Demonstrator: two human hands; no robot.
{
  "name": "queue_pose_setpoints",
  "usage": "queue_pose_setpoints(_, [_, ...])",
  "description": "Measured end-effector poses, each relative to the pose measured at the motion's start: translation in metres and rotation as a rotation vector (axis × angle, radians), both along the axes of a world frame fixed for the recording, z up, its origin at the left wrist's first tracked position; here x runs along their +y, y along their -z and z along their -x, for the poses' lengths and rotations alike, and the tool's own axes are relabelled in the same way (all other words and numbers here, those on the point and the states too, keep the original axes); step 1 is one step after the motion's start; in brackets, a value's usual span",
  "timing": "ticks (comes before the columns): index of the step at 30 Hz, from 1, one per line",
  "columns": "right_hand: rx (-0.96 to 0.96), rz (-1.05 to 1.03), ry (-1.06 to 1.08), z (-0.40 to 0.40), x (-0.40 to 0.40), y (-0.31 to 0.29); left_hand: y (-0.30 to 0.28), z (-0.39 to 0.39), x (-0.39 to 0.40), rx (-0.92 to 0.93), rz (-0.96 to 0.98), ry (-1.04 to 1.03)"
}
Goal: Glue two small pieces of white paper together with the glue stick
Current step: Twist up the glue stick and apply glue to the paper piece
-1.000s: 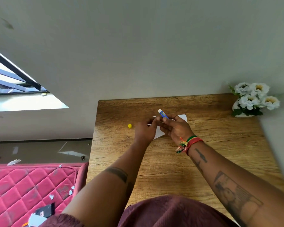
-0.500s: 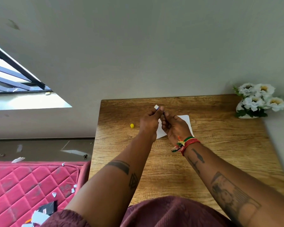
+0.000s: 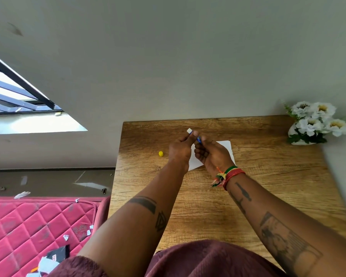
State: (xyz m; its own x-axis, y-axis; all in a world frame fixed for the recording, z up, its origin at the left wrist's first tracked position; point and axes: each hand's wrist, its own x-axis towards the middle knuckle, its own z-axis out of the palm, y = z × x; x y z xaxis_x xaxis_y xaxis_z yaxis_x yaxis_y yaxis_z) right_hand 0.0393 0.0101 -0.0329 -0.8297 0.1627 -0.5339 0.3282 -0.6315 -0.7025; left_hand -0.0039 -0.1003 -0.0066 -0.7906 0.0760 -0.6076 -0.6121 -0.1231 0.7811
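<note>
My right hand (image 3: pixel 212 154) grips a thin blue glue stick (image 3: pixel 198 138) whose white tip (image 3: pixel 189 130) points up and away above the table. My left hand (image 3: pixel 181 149) pinches the stick's upper part between thumb and forefinger. Both hands hover over a white sheet of paper (image 3: pixel 225 148) lying on the wooden table (image 3: pixel 268 176); the hands hide most of the sheet. The yellow cap (image 3: pixel 161 153) of the stick lies on the table to the left of my left hand. Whether a small paper piece is between my fingers is hidden.
A white pot of white flowers (image 3: pixel 316 124) stands at the table's far right corner against the wall. Left of the table lies a pink quilted mattress (image 3: pixel 28 226) with paper scraps and a black object on it.
The hands came together and lifted slightly over the sheet. The left hand moved from the paper onto the glue stick's upper end.
</note>
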Motion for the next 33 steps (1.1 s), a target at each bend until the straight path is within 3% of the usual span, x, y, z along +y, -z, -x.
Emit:
queue_pose_setpoints(5, [0.006,-0.006,-0.004,0.0,0.0,0.0,-0.001,0.001,0.001,-0.006,0.005,0.019])
queue_pose_setpoints(10, [-0.088,-0.205,-0.066,0.005,-0.002,-0.001,-0.001,-0.001,0.002,-0.023,-0.007,0.055])
queue_pose_setpoints(14, [-0.2,-0.193,-0.081,0.006,-0.001,-0.005,-0.003,-0.001,0.004,-0.021,0.008,0.07])
queue_pose_setpoints(21, [0.008,-0.173,-0.042,0.003,0.002,0.0,-0.003,0.002,0.004,-0.016,-0.026,0.027])
queue_pose_setpoints(26, [-0.096,-0.358,-0.096,0.006,0.001,0.0,-0.003,0.002,0.009,-0.016,-0.024,0.041])
queue_pose_setpoints(29, [-0.144,-0.259,-0.1,0.009,0.002,-0.001,-0.003,0.002,0.01,-0.006,0.006,0.046])
queue_pose_setpoints(33, [-0.028,-0.255,-0.136,0.004,0.003,0.002,-0.002,0.002,0.004,-0.004,0.028,0.03])
